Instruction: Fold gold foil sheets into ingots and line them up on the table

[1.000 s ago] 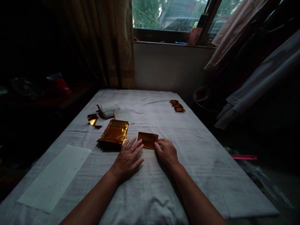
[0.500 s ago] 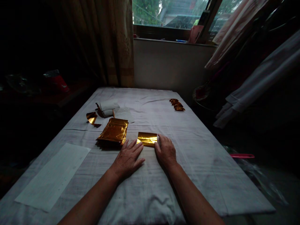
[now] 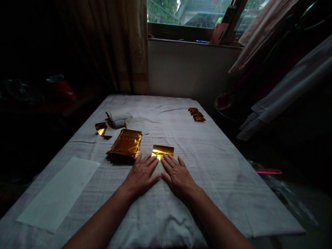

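We have a small folded gold foil sheet (image 3: 163,151) lying flat on the cloth-covered table (image 3: 223,180), about midway between the left and right edges and somewhat toward the near edge. Its near edge meets our fingertips: our left hand (image 3: 141,174) lies palm down on the cloth with the fingers spread, the tips touching the sheet's near left corner. Our right hand (image 3: 178,176) lies the same way, flat and spread, its fingertips at the sheet's near edge. Neither hand pinches anything. The thumbs nearly meet between the two hands.

Just beside the sheet, toward the left edge, sits a stack of gold foil sheets (image 3: 126,143), slightly skewed and not touching the folded one. Beyond the stack, nearer the far left corner, a curled gold foil scrap (image 3: 101,128) lies next to a white paper roll (image 3: 119,117). Near the far right edge, well apart from our hands, a short row of small folded gold pieces (image 3: 197,114) lies on the cloth. A long white paper sheet (image 3: 59,192) lies flat toward the near left corner.
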The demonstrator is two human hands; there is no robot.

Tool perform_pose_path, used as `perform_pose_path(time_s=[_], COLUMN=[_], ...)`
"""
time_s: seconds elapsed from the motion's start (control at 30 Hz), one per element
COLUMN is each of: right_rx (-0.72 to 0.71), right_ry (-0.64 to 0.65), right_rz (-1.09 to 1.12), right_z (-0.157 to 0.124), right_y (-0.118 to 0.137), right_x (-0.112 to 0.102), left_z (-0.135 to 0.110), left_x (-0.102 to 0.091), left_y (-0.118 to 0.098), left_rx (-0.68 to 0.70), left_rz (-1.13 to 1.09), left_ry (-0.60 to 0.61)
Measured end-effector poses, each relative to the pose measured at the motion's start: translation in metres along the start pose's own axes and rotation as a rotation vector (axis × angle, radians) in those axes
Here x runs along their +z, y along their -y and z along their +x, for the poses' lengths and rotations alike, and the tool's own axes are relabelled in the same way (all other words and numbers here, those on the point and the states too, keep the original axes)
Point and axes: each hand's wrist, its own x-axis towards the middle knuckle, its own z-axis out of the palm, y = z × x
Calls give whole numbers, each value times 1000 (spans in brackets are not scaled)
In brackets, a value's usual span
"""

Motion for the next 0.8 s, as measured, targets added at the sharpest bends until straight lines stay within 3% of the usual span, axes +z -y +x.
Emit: perform_pose_path(time_s=[0.27,0.43,0.57,0.8], right_rx=[140,133,125,140], right_ry=[38,28,5,7], right_rz=[-74,-89,-88,-46], right_z=[-20,-20,-21,-21], right_y=[-14,-15,-15,-14], right_x=[-6,-4,-4,-6], left_z=[3,19,27,5], left_x=[-3,5,11,-1], left_y=[-9,-28,-37,-13], left_rx=[-25,71,70,17], left_rz=[42,7,-34,65], left_ry=[-12,9,20,11])
